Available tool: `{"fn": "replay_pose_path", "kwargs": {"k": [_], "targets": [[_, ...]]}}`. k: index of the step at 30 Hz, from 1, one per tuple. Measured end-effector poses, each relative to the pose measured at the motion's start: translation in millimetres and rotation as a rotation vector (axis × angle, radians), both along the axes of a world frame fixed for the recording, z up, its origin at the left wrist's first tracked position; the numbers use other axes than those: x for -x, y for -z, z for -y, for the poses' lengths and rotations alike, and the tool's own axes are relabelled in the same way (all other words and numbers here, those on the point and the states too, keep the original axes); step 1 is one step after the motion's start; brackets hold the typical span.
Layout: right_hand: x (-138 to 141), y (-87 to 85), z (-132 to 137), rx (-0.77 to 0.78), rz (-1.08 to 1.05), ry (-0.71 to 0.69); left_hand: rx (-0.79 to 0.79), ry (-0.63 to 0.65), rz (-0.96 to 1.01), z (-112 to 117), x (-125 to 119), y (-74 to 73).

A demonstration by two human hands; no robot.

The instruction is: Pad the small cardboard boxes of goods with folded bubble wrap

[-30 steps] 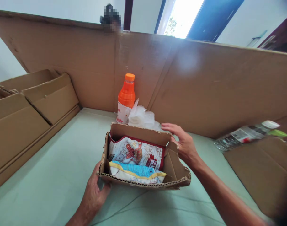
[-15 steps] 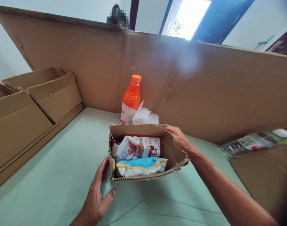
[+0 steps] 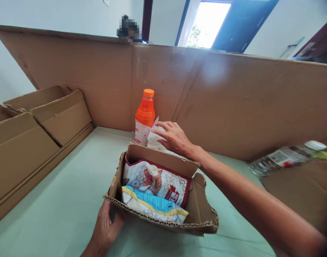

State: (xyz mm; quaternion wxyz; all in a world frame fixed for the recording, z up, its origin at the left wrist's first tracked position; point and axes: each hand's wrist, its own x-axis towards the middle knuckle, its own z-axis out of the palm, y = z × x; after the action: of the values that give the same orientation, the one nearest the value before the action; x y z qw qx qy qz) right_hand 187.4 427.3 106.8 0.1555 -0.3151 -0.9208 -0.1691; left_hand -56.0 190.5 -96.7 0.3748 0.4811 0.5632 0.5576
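Note:
A small open cardboard box sits on the green table, holding a white and red snack bag and a blue and yellow packet. My left hand grips the box's near left corner, fingers partly hidden under the rim. Beyond the box, my right hand reaches out with fingers spread, resting over a crumpled white plastic bag. Right beside that bag stands an orange drink bottle.
A tall cardboard wall closes the back of the green table. Folded cardboard boxes line the left side. A clear plastic bottle lies on a cardboard sheet at the right.
My right hand has let go of the box's far right corner and moved back over the white plastic bag. My left hand has taken hold of the box's near corner, and the box sits closer.

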Motion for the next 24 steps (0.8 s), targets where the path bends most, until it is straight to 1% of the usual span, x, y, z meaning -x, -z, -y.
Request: {"fn": "replay_pose_path", "kwargs": {"k": [2, 3, 4, 6, 9, 13, 16, 18, 20, 21, 23, 24], "targets": [[12.6, 1.3, -14.7, -0.057, 0.098, -0.056, 0.022, 0.022, -0.016, 0.3, 1.0, 1.6], [15.4, 1.3, -19.8, -0.08, 0.102, -0.067, 0.036, 0.033, -0.017, 0.2, 1.1, 1.4], [15.7, 0.3, -23.4, -0.108, 0.07, -0.062, 0.043, 0.037, -0.013, 0.0, 0.8, 0.5], [10.2, -5.4, -26.2, -0.176, -0.081, -0.007, 0.044, 0.046, 0.003, -0.8, -0.8, -3.4], [-7.9, -22.9, -21.4, -0.228, -0.336, 0.096, 0.025, 0.069, 0.039, -2.5, -3.8, -10.8], [-37.7, -53.1, -2.7, -0.221, -0.546, 0.213, 0.001, 0.084, 0.064, -5.0, -4.8, -14.8], [-63.9, -72.4, 15.6, -0.199, -0.656, 0.38, -0.006, 0.086, 0.064, -7.0, -3.2, -15.1], [-86.4, -78.3, 27.5, -0.157, -0.725, 0.488, -0.017, 0.095, 0.069, -8.2, -2.2, -16.9], [-113.7, -73.5, 40.4, -0.1, -0.796, 0.568, -0.02, 0.109, 0.078, -8.9, -1.7, -20.1], [-128.3, -66.1, 48.3, -0.045, -0.832, 0.614, -0.019, 0.111, 0.081, -9.2, -1.7, -21.8], [-156.5, -41.5, 68.7, 0.127, -0.889, 0.71, -0.02, 0.108, 0.078, -9.7, -1.9, -24.8], [-169.0, -25.6, 81.6, 0.259, -0.907, 0.753, -0.026, 0.101, 0.071, -9.9, -2.0, -25.8]]}}
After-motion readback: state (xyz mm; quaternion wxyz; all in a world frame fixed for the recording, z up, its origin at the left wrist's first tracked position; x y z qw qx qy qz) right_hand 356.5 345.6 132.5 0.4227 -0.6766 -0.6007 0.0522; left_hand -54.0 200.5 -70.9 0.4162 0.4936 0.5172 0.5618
